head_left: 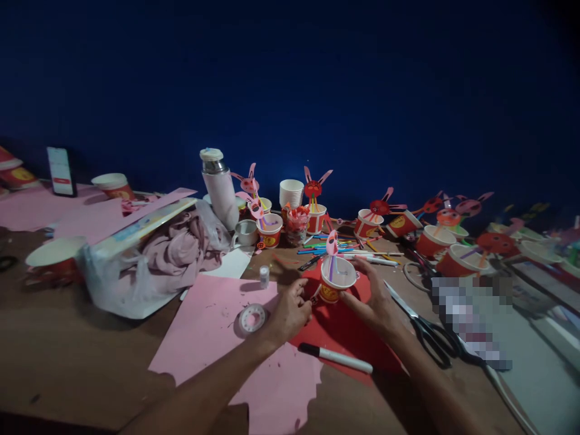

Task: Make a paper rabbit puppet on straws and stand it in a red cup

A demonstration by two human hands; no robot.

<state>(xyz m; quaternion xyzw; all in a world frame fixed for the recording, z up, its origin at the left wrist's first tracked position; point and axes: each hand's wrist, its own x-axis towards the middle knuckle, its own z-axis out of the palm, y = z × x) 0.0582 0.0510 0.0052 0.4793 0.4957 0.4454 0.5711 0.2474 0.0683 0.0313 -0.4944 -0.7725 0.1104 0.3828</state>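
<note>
A red and white paper cup (pixel 338 287) with gold print stands on the red paper (pixel 348 329) in front of me. A pink paper rabbit head (pixel 332 243) on a purple stem rises from it. My right hand (pixel 378 305) curves around the cup's right side, its thumb low on the front and its fingers behind. On the left side, a thin paper arm with a small round red end (pixel 314 298) sticks out. My left hand (pixel 292 309) is beside that end with curled fingers; what they pinch, if anything, is hidden.
Pink paper (pixel 203 326) lies left under a tape roll (pixel 252 319) and a small white bottle (pixel 264 277). A black marker (pixel 335 357) is in front, scissors (pixel 423 326) to the right. Behind are colored pens (pixel 333 248), decorated cups (pixel 316 219) and a thermos (pixel 220 193).
</note>
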